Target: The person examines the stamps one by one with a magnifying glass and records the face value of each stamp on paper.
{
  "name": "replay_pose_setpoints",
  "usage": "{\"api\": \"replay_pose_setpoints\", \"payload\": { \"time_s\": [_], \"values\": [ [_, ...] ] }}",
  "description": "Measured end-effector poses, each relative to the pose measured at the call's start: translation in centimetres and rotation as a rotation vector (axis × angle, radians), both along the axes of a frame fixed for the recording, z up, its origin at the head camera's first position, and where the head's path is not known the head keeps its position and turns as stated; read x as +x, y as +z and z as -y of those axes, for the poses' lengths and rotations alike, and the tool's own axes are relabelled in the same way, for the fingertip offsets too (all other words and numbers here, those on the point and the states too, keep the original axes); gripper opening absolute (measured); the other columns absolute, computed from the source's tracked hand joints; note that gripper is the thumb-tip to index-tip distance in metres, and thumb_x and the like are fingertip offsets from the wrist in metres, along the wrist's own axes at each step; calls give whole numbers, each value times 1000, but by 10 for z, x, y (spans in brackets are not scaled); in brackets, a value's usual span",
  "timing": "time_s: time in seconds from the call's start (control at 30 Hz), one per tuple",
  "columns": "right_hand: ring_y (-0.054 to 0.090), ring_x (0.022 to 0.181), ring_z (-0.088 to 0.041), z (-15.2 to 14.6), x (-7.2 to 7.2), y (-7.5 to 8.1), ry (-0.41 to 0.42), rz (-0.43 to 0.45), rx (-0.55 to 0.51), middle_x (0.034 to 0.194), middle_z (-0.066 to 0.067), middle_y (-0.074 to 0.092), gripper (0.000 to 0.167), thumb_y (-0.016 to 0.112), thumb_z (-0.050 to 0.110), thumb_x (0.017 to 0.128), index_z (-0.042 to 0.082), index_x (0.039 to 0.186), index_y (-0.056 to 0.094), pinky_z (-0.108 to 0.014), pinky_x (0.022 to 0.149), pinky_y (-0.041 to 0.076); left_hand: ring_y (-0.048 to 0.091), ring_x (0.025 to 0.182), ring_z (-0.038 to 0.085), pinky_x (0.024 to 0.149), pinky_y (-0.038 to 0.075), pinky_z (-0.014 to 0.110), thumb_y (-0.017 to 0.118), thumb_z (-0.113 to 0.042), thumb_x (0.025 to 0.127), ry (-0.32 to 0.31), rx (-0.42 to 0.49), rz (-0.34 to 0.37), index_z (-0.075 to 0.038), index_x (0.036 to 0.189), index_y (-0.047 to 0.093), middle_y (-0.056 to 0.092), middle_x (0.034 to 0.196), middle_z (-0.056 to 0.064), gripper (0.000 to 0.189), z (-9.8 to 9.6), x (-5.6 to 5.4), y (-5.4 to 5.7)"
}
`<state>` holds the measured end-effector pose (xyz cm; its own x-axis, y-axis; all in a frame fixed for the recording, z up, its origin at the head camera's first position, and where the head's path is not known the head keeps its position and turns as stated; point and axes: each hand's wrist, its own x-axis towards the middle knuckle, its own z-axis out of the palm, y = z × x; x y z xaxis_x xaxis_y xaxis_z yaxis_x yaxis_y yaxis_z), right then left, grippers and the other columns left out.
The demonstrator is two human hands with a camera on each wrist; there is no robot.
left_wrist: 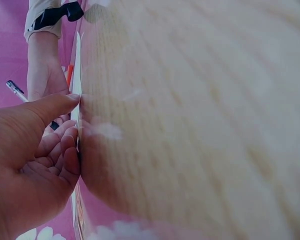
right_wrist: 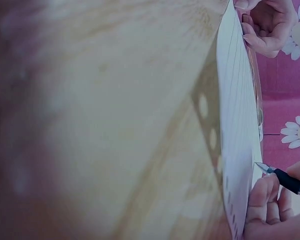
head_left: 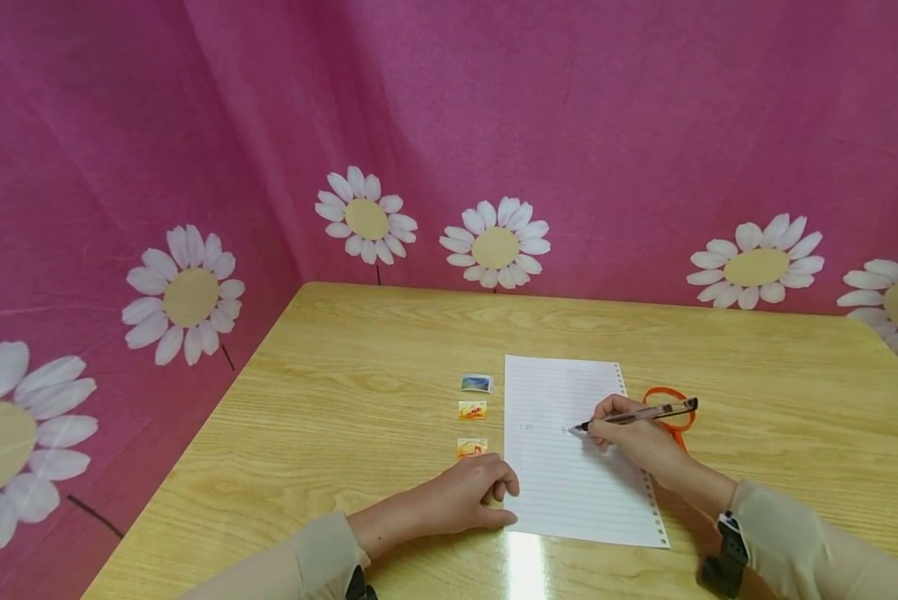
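A sheet of lined paper (head_left: 569, 500) with punched holes along its right edge lies on the table, a few small pencil-like marks written on it. My right hand (head_left: 639, 435) grips a pen (head_left: 662, 410), its tip on the paper at the latest marks; the right wrist view also shows the pen's dark grip (right_wrist: 288, 182). At the sheet's left edge rests my left hand (head_left: 464, 493), fingers loosely bent, thumb touching the paper's edge. Just beyond it, three small stamp-like pictures form a column: a blue-green one (head_left: 477, 383), a yellow one (head_left: 473, 410) and another yellow one (head_left: 472, 447), nearest the hand.
Behind my right hand, an orange looped handle (head_left: 666, 390), apparently of scissors, lies partly hidden beside the paper. The wooden table (head_left: 358, 375) meets a pink cloth (head_left: 606, 150) printed with white daisies at the back and left.
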<state>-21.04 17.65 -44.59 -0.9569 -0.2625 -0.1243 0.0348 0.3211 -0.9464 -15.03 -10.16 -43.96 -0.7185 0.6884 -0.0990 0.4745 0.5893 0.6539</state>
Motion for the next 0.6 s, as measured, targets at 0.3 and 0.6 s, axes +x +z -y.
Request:
{"api": "replay_pose_setpoints", "payload": {
  "time_s": [0.3,0.6],
  "values": [
    [59,67,-6,0,1,-1,-10,-5,15,73,6,58,15,63,7,87,-1,93,52,-22,64,48,38,71,-2,66,38,11,72,-17,89,1,5,-5,-9,104,61,51,86,-5,20,0,1,0],
    [58,68,-5,1,2,-3,-23,-23,17,74,6,59,16,62,8,88,-2,95,51,-21,65,47,38,72,-2,67,38,11,72,-17,89,-1,-1,-11,-9,104,61,51,87,-5,20,0,0,0]
  ]
}}
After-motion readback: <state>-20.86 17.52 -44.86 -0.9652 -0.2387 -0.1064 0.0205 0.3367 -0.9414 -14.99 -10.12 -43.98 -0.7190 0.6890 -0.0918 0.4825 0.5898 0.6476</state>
